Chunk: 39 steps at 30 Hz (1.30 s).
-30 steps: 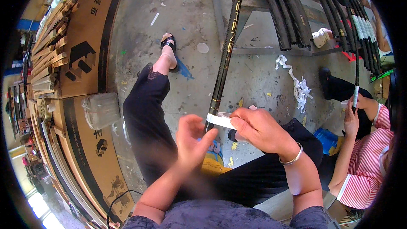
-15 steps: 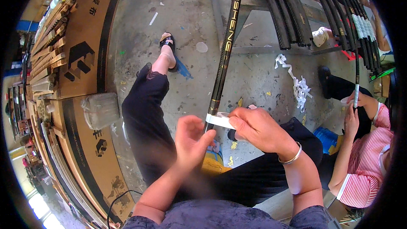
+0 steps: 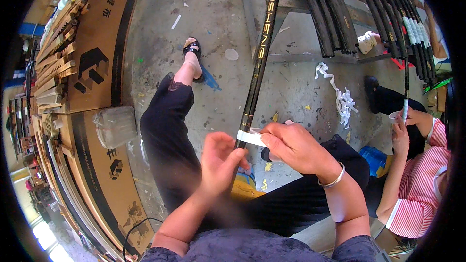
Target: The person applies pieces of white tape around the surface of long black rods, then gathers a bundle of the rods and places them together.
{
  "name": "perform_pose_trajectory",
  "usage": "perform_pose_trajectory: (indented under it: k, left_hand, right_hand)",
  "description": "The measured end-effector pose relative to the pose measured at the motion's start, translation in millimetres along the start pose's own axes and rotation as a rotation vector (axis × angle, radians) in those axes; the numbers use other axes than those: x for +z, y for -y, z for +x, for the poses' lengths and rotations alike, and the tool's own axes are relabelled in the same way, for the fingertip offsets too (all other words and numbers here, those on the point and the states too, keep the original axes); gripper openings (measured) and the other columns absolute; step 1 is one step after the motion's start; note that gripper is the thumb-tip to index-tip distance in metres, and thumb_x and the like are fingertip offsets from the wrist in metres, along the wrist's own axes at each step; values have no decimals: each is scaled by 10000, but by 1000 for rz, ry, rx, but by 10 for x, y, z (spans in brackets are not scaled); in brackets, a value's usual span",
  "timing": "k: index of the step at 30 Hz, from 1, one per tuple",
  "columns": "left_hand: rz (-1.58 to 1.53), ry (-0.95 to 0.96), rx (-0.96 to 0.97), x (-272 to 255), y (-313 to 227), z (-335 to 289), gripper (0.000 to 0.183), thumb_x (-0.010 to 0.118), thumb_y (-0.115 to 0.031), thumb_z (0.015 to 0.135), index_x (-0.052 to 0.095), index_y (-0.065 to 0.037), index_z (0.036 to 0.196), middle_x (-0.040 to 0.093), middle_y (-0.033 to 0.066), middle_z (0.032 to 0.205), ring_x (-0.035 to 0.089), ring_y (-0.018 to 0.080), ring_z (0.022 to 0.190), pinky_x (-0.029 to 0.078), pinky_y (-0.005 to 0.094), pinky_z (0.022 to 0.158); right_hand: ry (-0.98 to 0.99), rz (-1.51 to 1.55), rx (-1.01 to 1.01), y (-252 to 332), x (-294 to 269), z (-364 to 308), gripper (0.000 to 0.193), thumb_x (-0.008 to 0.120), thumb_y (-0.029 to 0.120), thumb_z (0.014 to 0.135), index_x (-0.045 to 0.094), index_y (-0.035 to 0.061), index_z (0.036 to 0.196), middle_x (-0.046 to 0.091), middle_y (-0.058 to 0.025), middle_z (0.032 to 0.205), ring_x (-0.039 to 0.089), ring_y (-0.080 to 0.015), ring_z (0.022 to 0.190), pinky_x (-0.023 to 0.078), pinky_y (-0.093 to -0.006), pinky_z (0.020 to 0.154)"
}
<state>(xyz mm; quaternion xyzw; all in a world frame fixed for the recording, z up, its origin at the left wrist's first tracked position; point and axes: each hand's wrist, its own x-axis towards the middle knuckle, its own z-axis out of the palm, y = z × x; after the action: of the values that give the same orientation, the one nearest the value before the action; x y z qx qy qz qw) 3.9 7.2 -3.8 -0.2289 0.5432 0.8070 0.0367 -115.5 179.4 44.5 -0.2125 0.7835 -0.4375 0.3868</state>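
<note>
So way over left there's a big cardboard box [image 3: 107, 39], roughly 10 o'clock from the left hand [image 3: 220, 164]. That hand is curled loosely at the black rod's [image 3: 257, 70] lower end, thumb against it; can't tell if it's truly gripping. Rod runs up toward 1 o'clock from there. White tape [image 3: 251, 138] sits on it, stretching to the right hand [image 3: 293, 149], which is pinched on the tape at its own 9-to-10 o'clock. Crumpled white strips [image 3: 345, 104] lie around that hand's 1-to-2, and a striped-shirt co-worker [image 3: 417, 184]'s near 4.
</note>
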Motion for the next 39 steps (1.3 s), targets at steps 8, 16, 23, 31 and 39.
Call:
perform_pose_trajectory:
  k: [8, 16, 23, 31, 39]
  left_hand:
    - [97, -53, 12, 49, -38, -7, 314, 560, 48, 878, 354, -29, 1101, 541, 113, 891, 589, 178, 644, 524, 295, 554]
    - [196, -66, 35, 72, -55, -32, 299, 543, 65, 875, 355, -17, 1092, 524, 105, 901, 583, 163, 666, 520, 285, 549]
    - [209, -47, 10, 52, -48, -42, 246, 518, 14, 910, 360, -24, 1095, 562, 109, 861, 591, 169, 670, 524, 295, 617]
    - [108, -6, -13, 42, -70, -58, 242, 499, -43, 935, 340, -47, 1118, 580, 115, 823, 576, 163, 631, 490, 270, 568]
    - [-63, 79, -124, 14, -79, -8, 273, 545, -129, 943, 348, -81, 1125, 545, 94, 773, 506, 134, 524, 399, 240, 425]
  right_hand:
    - [5, -36, -4, 63, -9, -4, 333, 497, 317, 958, 611, 7, 910, 590, -231, 703, 606, -405, 696, 443, -455, 596]
    - [-26, -63, -48, 57, -1, -46, 325, 504, 322, 955, 620, 20, 926, 592, -211, 680, 604, -404, 673, 445, -461, 593]
    - [-15, -30, -25, 15, 19, -33, 327, 499, 319, 957, 627, 19, 927, 591, -214, 681, 606, -399, 677, 444, -459, 598]
    - [2, -19, -17, 16, 17, -8, 343, 496, 323, 958, 627, 10, 906, 583, -215, 669, 605, -398, 672, 444, -455, 600]
    - [2, 2, -24, 15, 21, -13, 335, 503, 313, 955, 629, 6, 909, 585, -211, 668, 606, -397, 675, 447, -453, 601]
